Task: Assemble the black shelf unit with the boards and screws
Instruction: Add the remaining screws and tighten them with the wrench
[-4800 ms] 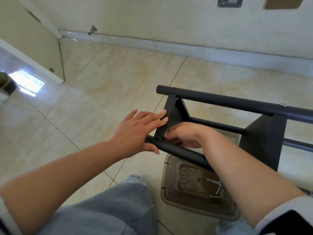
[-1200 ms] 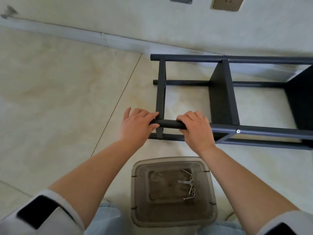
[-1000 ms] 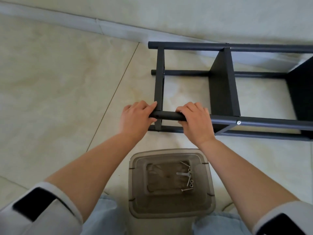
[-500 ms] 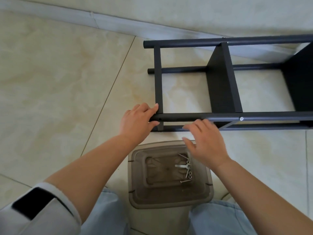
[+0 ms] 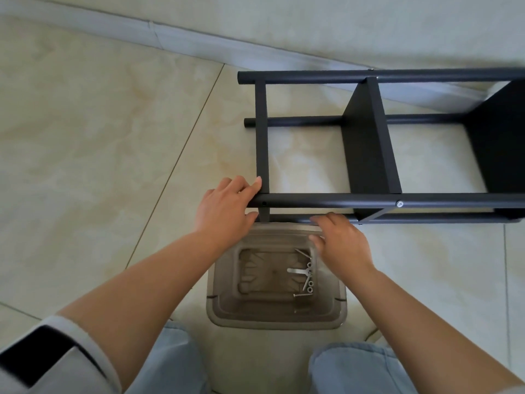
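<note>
The black shelf unit (image 5: 369,200) lies on its side on the tiled floor, with round tubes, a flat crossbar (image 5: 261,137) at the left end and black boards (image 5: 366,143) between the tubes. My left hand (image 5: 224,207) grips the left end of the near upper tube, thumb under it, beside an unfilled screw hole. My right hand (image 5: 339,241) hovers with relaxed fingers over the clear plastic container (image 5: 227,308), holding nothing. Several silver screws and a small wrench (image 5: 305,275) lie in the container. One screw head (image 5: 399,204) sits in the near tube.
A pale wall with a baseboard (image 5: 170,38) runs behind the shelf unit. My knees in light blue jeans (image 5: 349,368) flank the container at the bottom. Beige floor tiles stretch to the left.
My right hand has let go of the near tube and drawn back over the container. My left hand keeps its hold on the tube end. The shelf frame has shifted slightly.
</note>
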